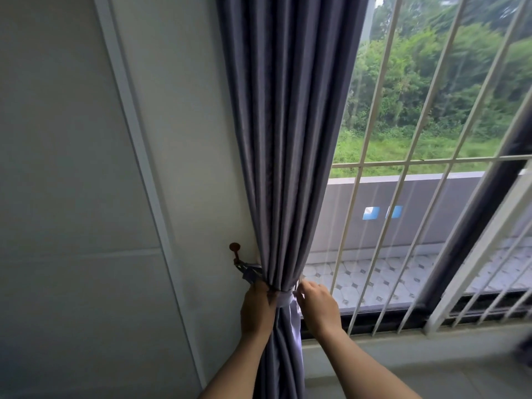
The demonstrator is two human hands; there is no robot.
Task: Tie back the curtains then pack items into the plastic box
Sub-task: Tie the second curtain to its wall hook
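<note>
A grey-purple curtain (288,139) hangs gathered into a narrow bundle at the left side of the window. A pale fabric tieback (285,299) wraps around it low down and runs left to a brown wall hook (235,249). My left hand (257,309) grips the tieback on the bundle's left side, fingers closed on the fabric. My right hand (318,305) holds the tieback's end on the right side of the bundle. No plastic box is in view.
White window bars (374,168) stand right of the curtain, with a tiled balcony and greenery beyond. A white wall with a vertical trim strip (138,154) fills the left. A second dark curtain (489,211) slants at the right edge.
</note>
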